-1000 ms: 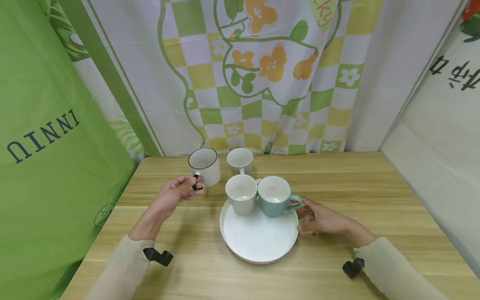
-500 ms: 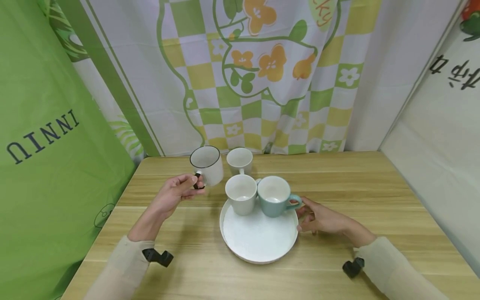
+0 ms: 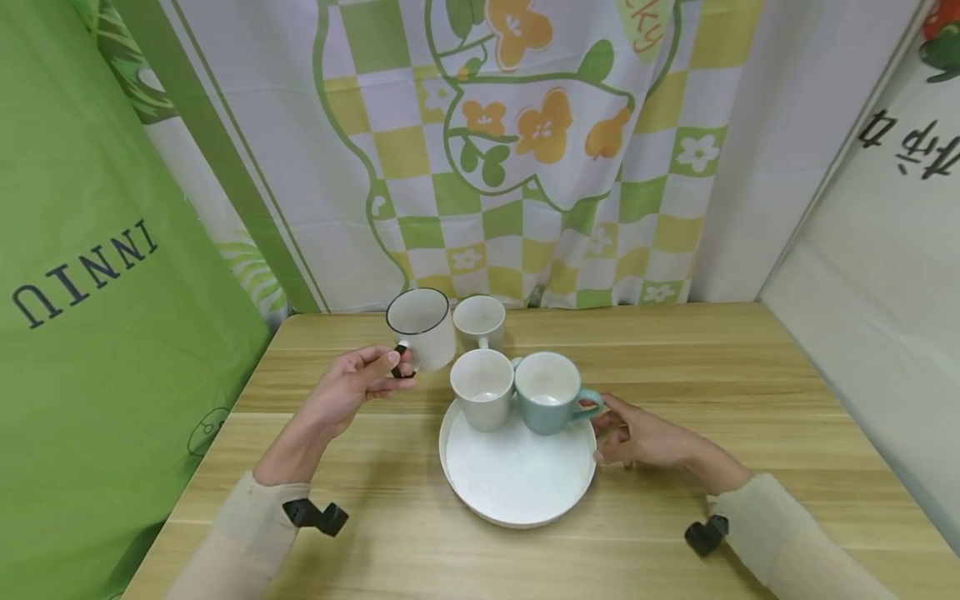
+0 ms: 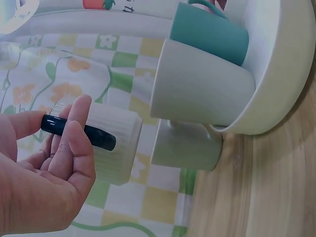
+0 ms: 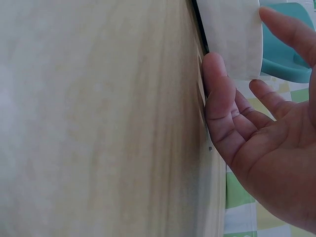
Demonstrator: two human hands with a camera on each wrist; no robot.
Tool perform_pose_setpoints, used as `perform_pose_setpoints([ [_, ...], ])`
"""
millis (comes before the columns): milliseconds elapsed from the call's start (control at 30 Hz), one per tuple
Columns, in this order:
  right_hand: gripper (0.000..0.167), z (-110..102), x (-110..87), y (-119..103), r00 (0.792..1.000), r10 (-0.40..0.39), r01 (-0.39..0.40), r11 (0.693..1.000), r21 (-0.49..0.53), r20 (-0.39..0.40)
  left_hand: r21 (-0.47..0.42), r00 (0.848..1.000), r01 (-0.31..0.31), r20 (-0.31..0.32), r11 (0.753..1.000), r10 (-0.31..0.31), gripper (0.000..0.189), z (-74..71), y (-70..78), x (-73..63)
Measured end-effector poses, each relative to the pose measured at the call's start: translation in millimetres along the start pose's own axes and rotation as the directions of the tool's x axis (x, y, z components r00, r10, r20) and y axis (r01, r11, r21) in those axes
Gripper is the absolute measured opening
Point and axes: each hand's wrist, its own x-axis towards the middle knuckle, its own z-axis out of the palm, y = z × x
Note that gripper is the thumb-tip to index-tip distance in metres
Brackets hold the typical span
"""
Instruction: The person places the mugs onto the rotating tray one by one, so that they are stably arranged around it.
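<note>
My left hand holds a white mug with a dark rim by its black handle, off the table at the back left. In the left wrist view, thumb and fingers pinch that handle. A round white tray carries a white cup and a teal mug, both upright near its back edge. My right hand grips the tray's right side; in the right wrist view its bent fingers meet the tray wall. The teal mug's handle points toward this hand.
Another white cup stands on the wooden table behind the tray, close to the held mug, its handle facing me. A patterned curtain hangs along the table's back edge. A green cloth hangs at the left.
My left hand has carried the dark-rimmed mug a little to the right and slightly farther back, nearer the white cup behind the tray. My right hand, the tray and the other cups stay put.
</note>
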Motion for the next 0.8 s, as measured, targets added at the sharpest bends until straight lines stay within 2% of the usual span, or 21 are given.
perform_pose_setpoints([
  [533,0.087,1,-0.8,-2,1.000,0.008,-0.009,1.000,-0.017,-0.003,0.007,0.999,-0.004,0.042,1.000,0.004,0.031,15.1,9.5,-5.3],
  [800,0.085,1,0.6,1,1.000,0.007,-0.007,1.000,-0.019,-0.005,0.013,0.998,0.001,0.056,1.000,-0.002,0.028,22.8,12.7,-8.0],
])
